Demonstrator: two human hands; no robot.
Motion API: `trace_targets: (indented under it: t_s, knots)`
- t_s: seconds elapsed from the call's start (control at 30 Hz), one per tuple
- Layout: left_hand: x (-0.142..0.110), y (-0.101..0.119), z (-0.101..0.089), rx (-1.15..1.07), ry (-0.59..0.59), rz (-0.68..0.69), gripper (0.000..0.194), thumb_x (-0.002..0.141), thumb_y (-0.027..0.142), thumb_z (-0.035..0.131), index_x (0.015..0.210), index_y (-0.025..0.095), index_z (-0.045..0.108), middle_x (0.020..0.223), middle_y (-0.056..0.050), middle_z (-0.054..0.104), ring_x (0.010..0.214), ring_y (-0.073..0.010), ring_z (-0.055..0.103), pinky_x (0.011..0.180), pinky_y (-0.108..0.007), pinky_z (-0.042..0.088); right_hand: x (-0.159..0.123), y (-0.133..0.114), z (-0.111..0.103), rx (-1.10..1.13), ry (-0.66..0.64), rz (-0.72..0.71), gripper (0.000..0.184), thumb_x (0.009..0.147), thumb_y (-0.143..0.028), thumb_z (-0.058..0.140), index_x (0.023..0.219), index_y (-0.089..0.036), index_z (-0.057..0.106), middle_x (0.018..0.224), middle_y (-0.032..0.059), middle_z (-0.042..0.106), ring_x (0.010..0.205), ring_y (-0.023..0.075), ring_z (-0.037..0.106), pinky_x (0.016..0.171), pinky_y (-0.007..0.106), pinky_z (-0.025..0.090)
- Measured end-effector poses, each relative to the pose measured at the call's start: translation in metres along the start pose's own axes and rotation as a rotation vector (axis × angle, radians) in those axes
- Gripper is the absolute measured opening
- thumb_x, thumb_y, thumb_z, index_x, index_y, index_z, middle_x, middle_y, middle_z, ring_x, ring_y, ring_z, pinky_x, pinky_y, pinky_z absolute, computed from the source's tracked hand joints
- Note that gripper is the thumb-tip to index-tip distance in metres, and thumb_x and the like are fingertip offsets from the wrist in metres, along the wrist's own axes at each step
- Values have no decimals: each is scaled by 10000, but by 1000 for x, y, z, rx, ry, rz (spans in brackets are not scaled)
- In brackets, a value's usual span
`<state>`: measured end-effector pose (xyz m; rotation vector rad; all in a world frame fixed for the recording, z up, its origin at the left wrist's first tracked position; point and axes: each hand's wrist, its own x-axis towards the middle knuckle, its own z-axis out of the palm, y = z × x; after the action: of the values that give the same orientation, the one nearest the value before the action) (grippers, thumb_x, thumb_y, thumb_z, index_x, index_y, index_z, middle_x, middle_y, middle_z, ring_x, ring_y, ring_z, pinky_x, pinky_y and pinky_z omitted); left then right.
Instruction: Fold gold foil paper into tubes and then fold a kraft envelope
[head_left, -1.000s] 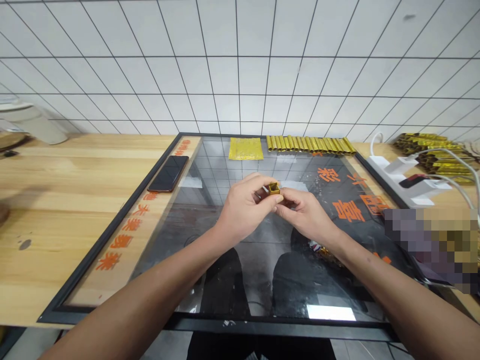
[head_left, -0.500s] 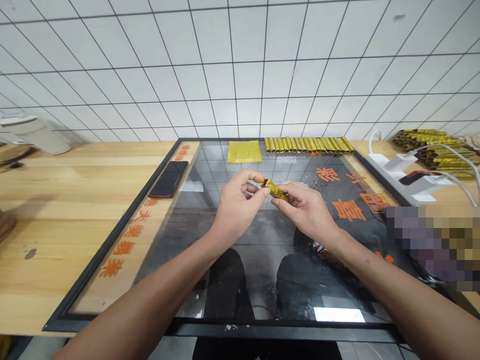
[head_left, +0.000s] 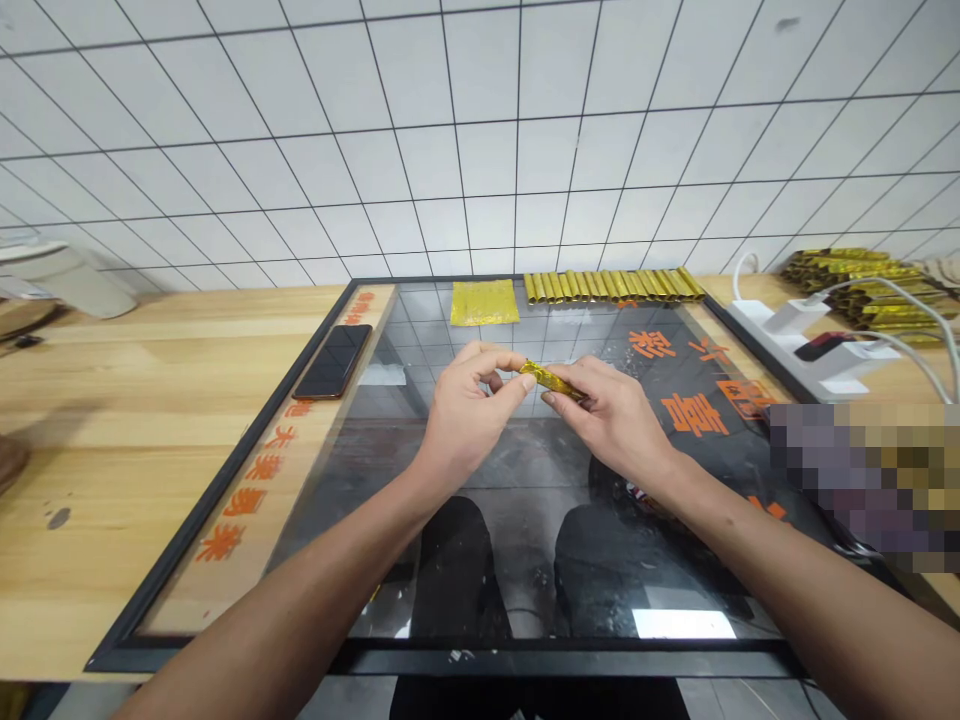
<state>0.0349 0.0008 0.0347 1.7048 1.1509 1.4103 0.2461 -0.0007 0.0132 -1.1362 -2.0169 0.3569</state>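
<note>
Between my two hands, above the glass panel (head_left: 517, 455), is a small tube of gold foil paper (head_left: 553, 381), tilted down to the right. My left hand (head_left: 472, 400) pinches its left end between thumb and fingers. Its right end is gripped by my right hand (head_left: 611, 415), whose fingers partly hide it. Behind my hands, a flat yellow-gold foil sheet (head_left: 485, 303) lies near the panel's far edge. To the right of the sheet, a row of several similar gold tubes (head_left: 611, 287) lies side by side.
A phone (head_left: 334, 362) rests on the left of the black-framed panel. On the right are a white power strip (head_left: 799, 345) with cables, a pile of gold tubes (head_left: 862, 285) and a blurred patch. A whitish container (head_left: 75, 280) sits at far left, by the tiled wall.
The gold tube looks narrower and flatter between my fingers, and its open left end shows less. Both hands keep hold of it in nearly the same place. The view has shifted slightly.
</note>
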Motion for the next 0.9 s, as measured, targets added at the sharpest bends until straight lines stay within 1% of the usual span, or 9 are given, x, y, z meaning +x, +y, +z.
trace_targets:
  t_s: [0.07, 0.13, 0.23, 0.33, 0.4, 0.5, 0.57, 0.73, 0.9]
  knots:
    - [1, -1, 0, -17, 12, -13, 13, 844, 238, 801, 837, 243, 811, 889, -11, 683, 743, -148, 576, 692, -305, 469, 1, 0, 1, 17, 20, 25, 253, 1022, -285, 682, 1243, -271, 805, 932, 55, 696, 830, 234, 647, 764, 395, 500]
    - [2, -1, 0, -68, 33, -49, 42, 829, 243, 810, 789, 232, 800, 824, -5, 667, 739, -149, 571, 709, -308, 477, 2, 1, 2, 85, 65, 69, 271, 996, -284, 719, 1253, -262, 804, 968, 59, 704, 878, 237, 667, 806, 403, 523]
    - [4, -3, -1, -221, 76, -191, 96, 801, 295, 853, 800, 220, 794, 770, 3, 662, 676, -129, 537, 631, -280, 446, 6, 3, 5, 292, 129, 186, 351, 935, -311, 788, 1279, -244, 781, 1083, 69, 713, 950, 228, 689, 868, 402, 558]
    - [7, -6, -2, -388, 100, -346, 207, 759, 354, 907, 834, 210, 780, 723, 17, 635, 604, -101, 501, 537, -244, 389, 10, 3, 4, 498, 150, 331, 496, 853, -365, 859, 1315, -233, 734, 1186, 69, 704, 875, 185, 671, 797, 371, 572]
    - [8, -8, -3, -467, 110, -398, 253, 733, 362, 927, 830, 201, 759, 731, 17, 636, 596, -90, 515, 513, -226, 372, 12, 2, 3, 598, 170, 410, 555, 788, -392, 913, 1280, -225, 716, 1123, 43, 699, 792, 152, 643, 725, 340, 568]
    - [10, -10, -4, -549, 128, -445, 298, 703, 359, 950, 828, 192, 737, 754, 12, 658, 592, -79, 528, 504, -207, 365, 13, 0, 0, 745, 208, 471, 504, 725, -414, 966, 1108, -217, 703, 918, -9, 679, 766, 146, 644, 708, 315, 589]
    - [10, -11, -3, -581, 129, -466, 323, 693, 365, 965, 847, 191, 740, 763, 10, 676, 594, -76, 533, 510, -199, 373, 13, -3, 0, 812, 221, 486, 470, 713, -425, 980, 1023, -222, 691, 830, -24, 676, 758, 147, 650, 696, 296, 593]
    - [7, -8, -1, -584, 121, -457, 322, 701, 365, 959, 848, 180, 741, 777, 1, 704, 600, -71, 537, 531, -192, 387, 14, -9, 0, 884, 228, 523, 446, 692, -468, 1003, 933, -213, 727, 759, -26, 697, 674, 121, 643, 640, 258, 566]
    - [4, -3, 4, -516, 123, -432, 302, 698, 362, 937, 838, 165, 755, 795, -13, 706, 606, -77, 536, 527, -199, 396, 14, -9, 0, 997, 233, 597, 430, 671, -469, 1021, 870, -212, 741, 779, -24, 721, 677, 113, 662, 647, 247, 559]
